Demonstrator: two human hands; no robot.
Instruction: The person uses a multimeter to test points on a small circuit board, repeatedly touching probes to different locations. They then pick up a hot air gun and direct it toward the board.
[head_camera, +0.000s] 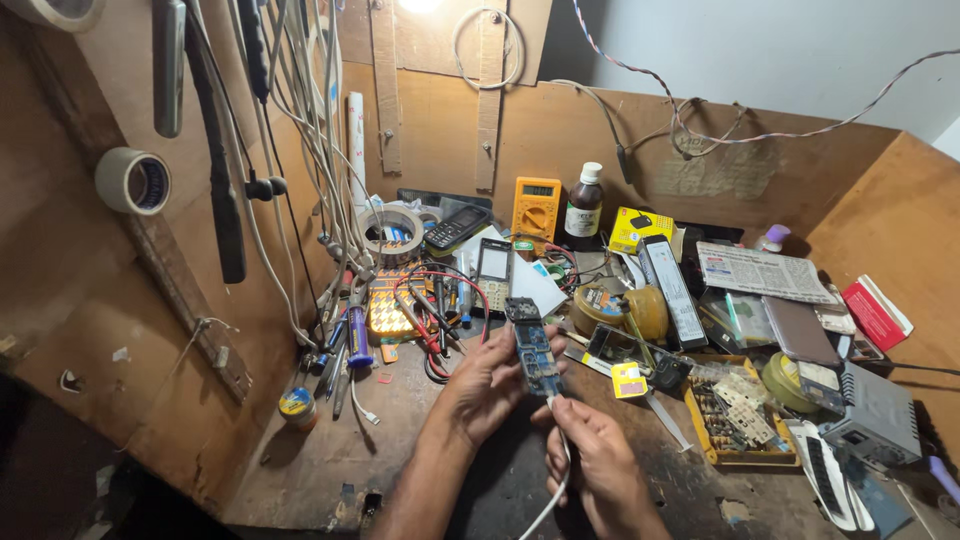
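My left hand (492, 385) holds a small opened phone with a blue circuit board (531, 347), upright above the wooden bench. My right hand (590, 460) pinches the plug end of a white cable (553, 490) right at the phone's bottom edge. The cable runs down out of view. Whether the plug sits inside the port is hidden by my fingers.
Around my hands lie several phones (494, 270), a yellow multimeter (536, 207), a brown bottle (584, 207), tape rolls (392, 226), screwdrivers and probes (430, 315), a yellow parts tray (738, 415), a grey power supply (875, 415). Cables (300, 150) hang on the left wall.
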